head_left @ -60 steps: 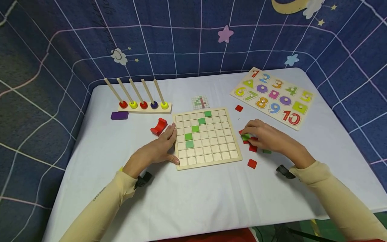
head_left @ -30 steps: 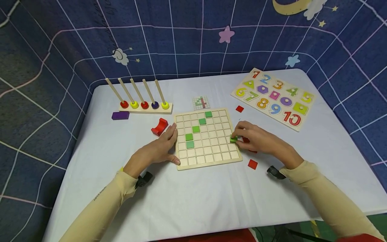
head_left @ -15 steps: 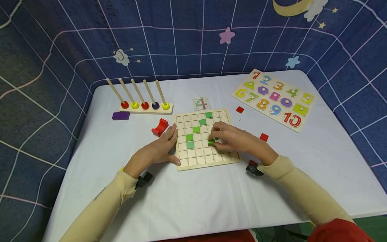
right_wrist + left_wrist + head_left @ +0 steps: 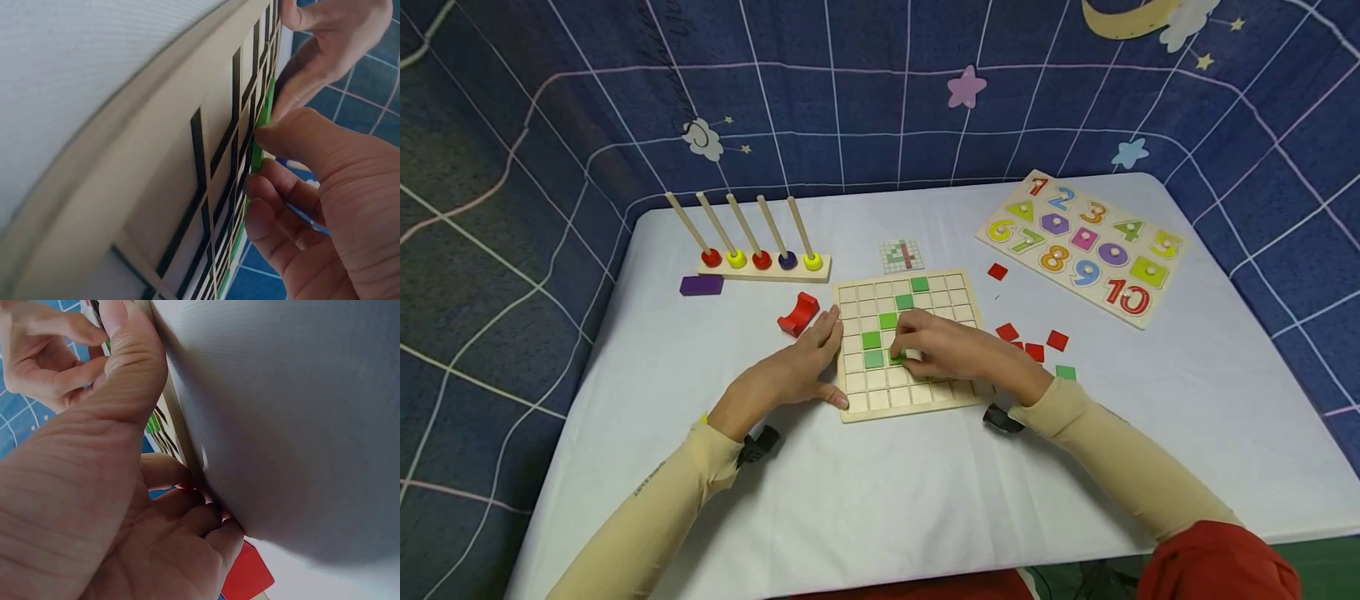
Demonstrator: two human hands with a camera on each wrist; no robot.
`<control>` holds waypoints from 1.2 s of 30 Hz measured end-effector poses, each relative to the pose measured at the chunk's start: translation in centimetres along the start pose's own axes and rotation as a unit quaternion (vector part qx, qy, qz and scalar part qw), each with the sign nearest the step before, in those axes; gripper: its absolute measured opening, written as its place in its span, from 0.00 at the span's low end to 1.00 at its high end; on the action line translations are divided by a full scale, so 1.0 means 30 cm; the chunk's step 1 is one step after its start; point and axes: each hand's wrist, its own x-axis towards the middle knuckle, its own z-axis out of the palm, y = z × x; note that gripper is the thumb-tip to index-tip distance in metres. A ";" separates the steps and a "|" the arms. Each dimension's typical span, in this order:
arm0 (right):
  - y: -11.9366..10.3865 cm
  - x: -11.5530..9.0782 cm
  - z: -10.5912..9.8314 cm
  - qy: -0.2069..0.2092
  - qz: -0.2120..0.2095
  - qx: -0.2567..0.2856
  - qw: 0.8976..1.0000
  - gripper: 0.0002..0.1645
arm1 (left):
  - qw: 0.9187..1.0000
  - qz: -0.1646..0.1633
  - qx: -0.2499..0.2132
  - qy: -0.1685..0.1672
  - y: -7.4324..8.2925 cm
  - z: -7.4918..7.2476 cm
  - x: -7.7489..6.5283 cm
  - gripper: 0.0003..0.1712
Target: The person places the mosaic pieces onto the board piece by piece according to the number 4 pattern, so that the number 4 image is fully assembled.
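A wooden grid board lies in the middle of the white table, with several green tiles set in its squares in a slanting line. My left hand rests at the board's left side, fingers along the edge and thumb at the near left corner. Over the lower middle squares, my right hand pinches a green square tile between thumb and fingers. The right wrist view shows that tile at the grid surface, right by the fingertips. A small pattern card lies beyond the board.
Several loose red tiles and a green tile lie right of the board. A number puzzle sits back right. At back left stand a peg counter, a purple block and a red arched block.
My right hand took a green tile from the loose pile and carried it left over the board to the lower middle squares. My left hand stayed at the board's edge.
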 end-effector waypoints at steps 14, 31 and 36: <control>-0.020 0.011 0.002 0.013 -0.002 -0.012 1.000 0.05 | 1.000 0.003 -0.009 -0.002 0.003 0.000 0.004 0.75; -0.030 0.008 0.007 0.017 0.008 -0.010 1.000 0.05 | 1.000 0.001 -0.006 0.002 -0.004 0.003 0.006 0.75; -0.023 0.005 -0.005 -0.006 0.010 -0.028 1.000 0.08 | 1.000 0.001 -0.010 0.002 -0.002 0.001 0.002 0.75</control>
